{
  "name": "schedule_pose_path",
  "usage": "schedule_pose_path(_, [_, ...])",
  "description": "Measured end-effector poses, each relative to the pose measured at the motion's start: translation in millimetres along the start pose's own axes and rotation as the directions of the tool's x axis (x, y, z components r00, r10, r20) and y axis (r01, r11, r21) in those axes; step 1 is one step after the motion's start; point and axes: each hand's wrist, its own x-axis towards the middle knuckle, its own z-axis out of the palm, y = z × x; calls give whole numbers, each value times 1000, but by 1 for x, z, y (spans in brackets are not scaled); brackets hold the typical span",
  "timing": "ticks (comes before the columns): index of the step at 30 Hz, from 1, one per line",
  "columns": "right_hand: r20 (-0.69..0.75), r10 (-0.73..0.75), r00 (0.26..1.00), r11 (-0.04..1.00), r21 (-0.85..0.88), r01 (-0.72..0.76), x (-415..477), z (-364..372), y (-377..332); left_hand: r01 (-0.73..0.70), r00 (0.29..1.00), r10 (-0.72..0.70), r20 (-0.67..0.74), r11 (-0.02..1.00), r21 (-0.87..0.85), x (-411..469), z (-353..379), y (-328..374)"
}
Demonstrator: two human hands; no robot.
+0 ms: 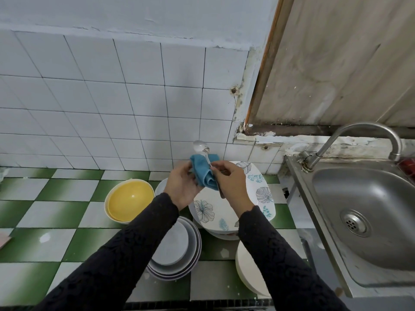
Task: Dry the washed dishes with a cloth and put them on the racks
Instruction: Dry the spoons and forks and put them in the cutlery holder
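I am drying one spoon [199,146]. It is up in the air over the counter [56,212], with its round end sticking out on top. My left grip [182,187] is clamped on the one blue cloth [202,169], which is wrapped round the spoon's stick part. My right grip [231,182] pinches the spoon lower down.

I think most of the job is still to do. I see no rack, so I cannot tell if anything has been put away.

Waiting on the counter are:
- one yellow bowl [130,198]
- one pile of grey plates [177,250], about four rims
- a pile of leaf plates [215,212], more than one
- one white bowl [247,272] near the sink [370,209]
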Motion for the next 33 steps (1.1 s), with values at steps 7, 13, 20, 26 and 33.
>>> schedule_pose_path(7, [87,-51,995,999,15,49,-4,4,-3,-24,1000,20,20,976,215,4,11,-3])
schedule_pose_path(13, [220,-106,970,964,-216,155,0,-5,-8,27,995,7,-100,941,337,12,5,-1])
schedule_pose_path(20, [-204,-76,976,995,-83,60,4,10,-15,-66,991,118,-65,845,531,14,11,4])
schedule_pose_path(26, [89,31,996,986,-164,-16,25,9,-30,-161,973,226,53,493,855,15,-4,10])
schedule_pose_path(33, [188,153,970,983,76,-170,34,3,-44,-239,966,198,169,418,876,9,-19,10])
